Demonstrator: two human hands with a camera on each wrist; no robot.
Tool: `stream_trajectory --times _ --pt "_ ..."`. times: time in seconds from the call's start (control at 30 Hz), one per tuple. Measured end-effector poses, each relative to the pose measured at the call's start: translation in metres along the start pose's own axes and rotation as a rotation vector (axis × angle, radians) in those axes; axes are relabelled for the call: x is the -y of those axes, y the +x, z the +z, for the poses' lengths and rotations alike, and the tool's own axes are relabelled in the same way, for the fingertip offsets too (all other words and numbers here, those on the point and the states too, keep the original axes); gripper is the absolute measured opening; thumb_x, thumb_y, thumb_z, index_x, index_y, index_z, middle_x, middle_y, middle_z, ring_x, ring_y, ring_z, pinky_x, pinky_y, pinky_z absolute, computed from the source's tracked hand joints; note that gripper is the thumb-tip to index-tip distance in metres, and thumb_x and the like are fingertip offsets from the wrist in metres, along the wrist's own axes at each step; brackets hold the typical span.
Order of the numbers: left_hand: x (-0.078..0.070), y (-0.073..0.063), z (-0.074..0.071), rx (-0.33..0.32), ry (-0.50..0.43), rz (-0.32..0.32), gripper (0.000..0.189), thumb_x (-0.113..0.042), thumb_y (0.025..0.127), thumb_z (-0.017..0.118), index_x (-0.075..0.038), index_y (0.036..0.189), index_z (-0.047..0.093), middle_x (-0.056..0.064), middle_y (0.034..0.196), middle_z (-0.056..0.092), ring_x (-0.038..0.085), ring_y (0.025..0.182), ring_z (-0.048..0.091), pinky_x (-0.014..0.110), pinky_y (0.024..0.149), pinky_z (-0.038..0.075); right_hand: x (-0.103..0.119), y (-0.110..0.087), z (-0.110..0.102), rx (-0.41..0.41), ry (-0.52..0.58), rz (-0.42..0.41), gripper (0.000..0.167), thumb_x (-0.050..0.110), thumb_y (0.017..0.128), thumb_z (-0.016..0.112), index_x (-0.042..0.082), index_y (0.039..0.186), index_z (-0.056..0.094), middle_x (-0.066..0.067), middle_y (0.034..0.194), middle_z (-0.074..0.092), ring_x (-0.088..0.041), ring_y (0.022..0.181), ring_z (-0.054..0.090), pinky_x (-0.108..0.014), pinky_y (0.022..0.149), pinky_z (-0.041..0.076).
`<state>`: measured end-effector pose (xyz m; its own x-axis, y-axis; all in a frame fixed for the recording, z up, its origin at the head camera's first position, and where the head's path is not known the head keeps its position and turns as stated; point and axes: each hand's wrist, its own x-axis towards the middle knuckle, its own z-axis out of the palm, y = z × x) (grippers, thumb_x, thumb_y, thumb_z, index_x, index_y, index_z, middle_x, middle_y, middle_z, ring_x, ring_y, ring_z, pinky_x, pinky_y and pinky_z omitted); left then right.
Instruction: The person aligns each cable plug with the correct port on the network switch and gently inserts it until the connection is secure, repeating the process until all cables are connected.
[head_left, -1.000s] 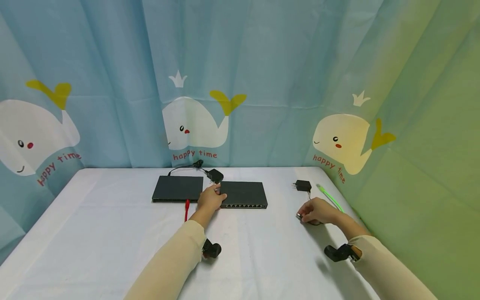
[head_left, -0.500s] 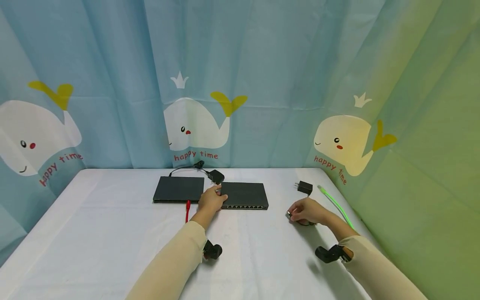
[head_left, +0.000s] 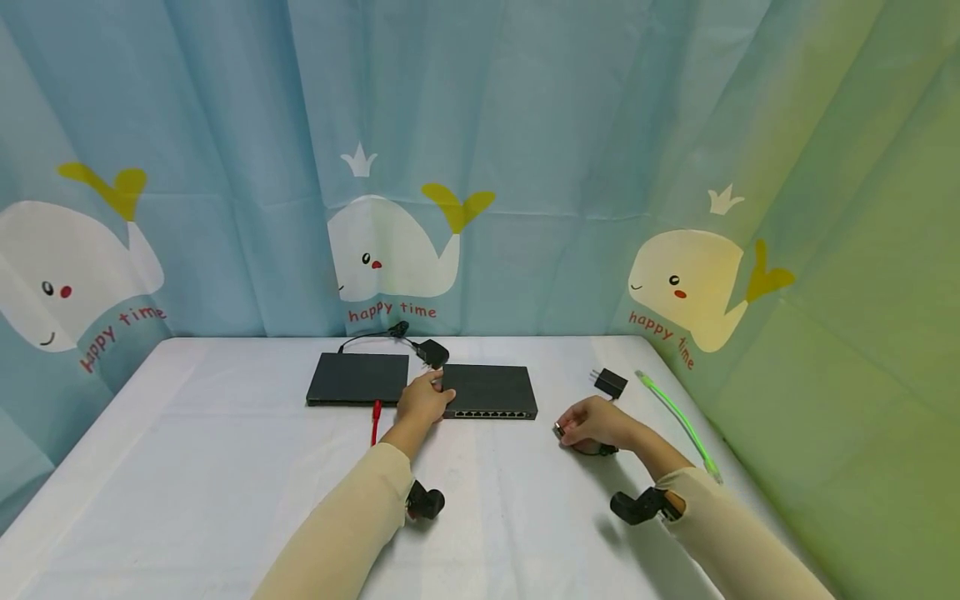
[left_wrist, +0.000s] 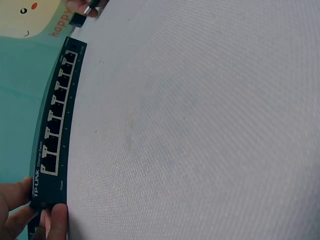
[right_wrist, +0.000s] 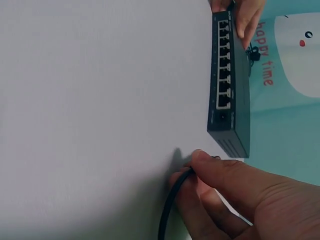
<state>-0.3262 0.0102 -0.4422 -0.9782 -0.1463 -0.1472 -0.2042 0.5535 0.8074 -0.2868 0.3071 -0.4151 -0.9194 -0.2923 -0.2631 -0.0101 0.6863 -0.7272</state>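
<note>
My left hand [head_left: 422, 400] grips the left end of a black TP-LINK Ethernet switch [head_left: 489, 387], thumb and fingers on its top and front in the left wrist view. A row of ports [left_wrist: 56, 110] runs along the switch's front, with a round power socket [right_wrist: 223, 116] at its right end. To the right of the switch and apart from it, my right hand [head_left: 597, 423] pinches the plug end of a black power cable [right_wrist: 170, 200] between thumb and fingers; the plug tip [head_left: 558, 430] points toward the switch. Behind that hand lies the cable's black adapter [head_left: 611, 383].
A second black switch [head_left: 358, 379] lies left of my left hand, with a red cable [head_left: 376, 421] at its front. Another adapter [head_left: 432, 352] sits behind, between the two switches. A green cable [head_left: 678, 421] stretches along the table's right side. A curtain hangs behind.
My right hand has moved left toward the switch with the cable plug, and the adapter behind it has turned and shifted slightly nearer. My left hand holds its place on the switch.
</note>
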Motion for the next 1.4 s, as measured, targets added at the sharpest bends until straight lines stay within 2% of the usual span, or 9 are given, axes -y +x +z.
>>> stream_trajectory --times 0.33,0.73,1.07,1.4 --pt "-0.002 -0.001 -0.001 0.009 0.014 -0.006 0.05 -0.026 0.092 0.071 -0.024 0.141 0.057 0.001 0.123 0.067 0.006 0.05 0.056 0.018 0.047 0.048 0.005 0.006 0.011 -0.052 0.142 0.08 0.023 0.002 0.086 0.074 -0.01 0.105 0.069 -0.009 0.086 0.074 -0.009 0.073 0.068 -0.026 0.067 0.059" --pt "-0.003 -0.001 -0.002 0.019 0.02 0.002 0.051 -0.026 0.093 0.07 -0.023 0.142 0.055 0.001 0.124 0.067 0.006 0.048 0.054 0.018 0.047 0.046 0.009 0.011 0.023 -0.052 0.323 0.108 0.025 -0.006 0.088 0.068 -0.017 0.11 0.063 -0.006 0.082 0.073 -0.009 0.071 0.069 -0.022 0.065 0.059" --pt "-0.002 -0.002 -0.002 0.011 0.014 0.001 0.05 -0.025 0.092 0.07 -0.024 0.14 0.057 0.002 0.124 0.067 0.006 0.05 0.056 0.018 0.048 0.048 0.019 0.015 0.031 -0.058 0.333 0.144 0.021 -0.007 0.088 0.068 -0.017 0.106 0.063 -0.006 0.079 0.073 -0.009 0.068 0.068 -0.022 0.063 0.058" --pt "0.001 -0.002 -0.003 0.002 0.032 0.016 0.05 -0.025 0.092 0.071 -0.023 0.14 0.058 0.002 0.121 0.069 0.005 0.047 0.054 0.019 0.049 0.046 0.024 0.021 0.038 -0.046 0.395 0.174 0.018 -0.008 0.089 0.066 -0.016 0.104 0.062 -0.005 0.076 0.071 -0.008 0.065 0.067 -0.02 0.061 0.057"
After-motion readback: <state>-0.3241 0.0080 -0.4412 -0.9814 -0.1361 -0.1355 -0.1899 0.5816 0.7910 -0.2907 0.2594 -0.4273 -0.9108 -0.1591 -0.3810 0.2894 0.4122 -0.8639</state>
